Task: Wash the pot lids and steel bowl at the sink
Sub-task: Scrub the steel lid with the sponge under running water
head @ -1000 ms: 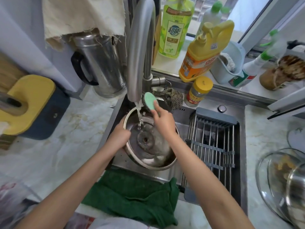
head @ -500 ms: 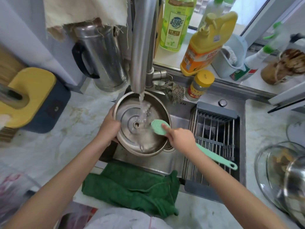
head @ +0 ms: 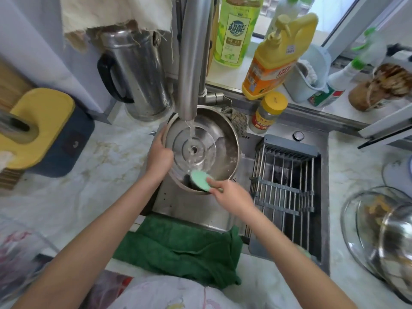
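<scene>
Fingers (head: 162,135) of the left hand (head: 159,156) are clamping the left rim of a steel pot lid (head: 219,139); those of the right hand (head: 231,195) are gripping a green brush (head: 200,179). Toward the worktop's (head: 100,175) far edge, over the sink (head: 200,212), the lid is sitting tilted under the tap (head: 189,63), with water falling on its centre. The brush head is pressing on the lid's near rim.

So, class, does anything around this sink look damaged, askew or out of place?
The beige cloth hanging over the steel jug, upper left, has a torn, frayed lower edge. Nothing else stands out.
</scene>
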Demonstrator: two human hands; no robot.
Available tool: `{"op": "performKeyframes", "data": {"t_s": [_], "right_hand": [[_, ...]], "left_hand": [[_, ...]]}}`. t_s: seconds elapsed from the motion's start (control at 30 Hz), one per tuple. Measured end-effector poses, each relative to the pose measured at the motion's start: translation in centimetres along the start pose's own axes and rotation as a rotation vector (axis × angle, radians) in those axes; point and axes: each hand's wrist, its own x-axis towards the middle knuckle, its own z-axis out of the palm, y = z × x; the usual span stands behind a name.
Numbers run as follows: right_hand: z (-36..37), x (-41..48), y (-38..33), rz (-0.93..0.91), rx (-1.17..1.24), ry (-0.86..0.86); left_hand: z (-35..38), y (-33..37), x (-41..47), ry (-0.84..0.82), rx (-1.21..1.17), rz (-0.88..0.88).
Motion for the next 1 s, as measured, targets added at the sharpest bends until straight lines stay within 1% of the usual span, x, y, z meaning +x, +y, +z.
{"op": "performKeyframes", "data": {"t_s": [0.03,0.07,0.1,0.2,0.27,0.3,0.33,0.43,0.5,0.53,0.57,0.6,0.67,0.7,0.73,0.8,0.87,0.93,1.0], "right_hand": [[-0.8,0.5,1.1,0.042,-0.243,0.046],[-1.7,0.9,2.0,0.079,-0.399,0.109],[-2.3,1.7,2.8,0.1,-0.494,0.17],[-2.9,3.2,3.2,0.11,-0.571,0.283],[-2.4,3.1,2.6,0.1,-0.562,0.262],[-1.9,2.6,2.2,0.092,-0.519,0.218],[-1.0,2.1,1.8,0.086,-0.408,0.168],[1.8,0.3,-1.0,0.077,0.158,0.006],[3.8,-0.5,-3.4,0.02,0.48,0.004],[4.6,-0.8,-4.4,-0.009,0.577,0.041],[5.2,-1.2,-4.9,-0.034,0.602,0.085],[5.4,-1.6,-4.9,-0.07,0.521,0.145],[5.1,-1.9,-3.0,-0.131,0.175,0.274],[4.6,-1.8,-1.6,-0.115,0.028,0.316],[4.1,-1.4,-0.1,-0.062,-0.053,0.346],[2.7,-0.5,2.2,0.095,-0.076,0.388],[2.0,0.3,3.0,0.171,-0.05,0.428],[2.4,0.3,1.9,0.11,-0.009,0.437],[3.8,-0.7,-0.2,-0.048,-0.014,0.374]], "left_hand": [[-0.1,0.1,-0.1,-0.026,0.055,-0.01],[-0.1,0.1,-0.3,-0.048,0.113,-0.019],[0.0,0.1,-0.6,-0.057,0.15,-0.017],[0.2,0.3,-0.9,-0.006,0.146,0.009],[-0.1,0.5,-0.5,0.045,0.159,0.027],[-0.2,0.5,-0.3,0.061,0.167,0.025],[-0.3,0.5,0.0,0.068,0.159,0.016],[-0.1,-0.3,0.9,0.082,0.079,-0.014],[0.1,-0.5,1.2,0.098,0.073,-0.036],[0.2,-0.5,1.2,0.107,0.058,-0.041],[0.2,-0.6,1.1,0.117,0.019,-0.048],[0.2,-0.6,1.0,0.127,-0.04,-0.067],[-0.5,-0.5,1.2,0.165,-0.133,-0.124],[-1.0,-0.5,1.3,0.181,-0.134,-0.149],[-1.5,-0.4,1.5,0.183,-0.114,-0.17],[-2.1,-0.5,1.7,0.14,-0.041,-0.192],[-2.0,-0.3,1.3,0.096,-0.028,-0.244],[-1.7,-0.2,0.9,0.103,-0.095,-0.31],[-1.5,-0.3,0.9,0.121,-0.152,-0.351]]}}
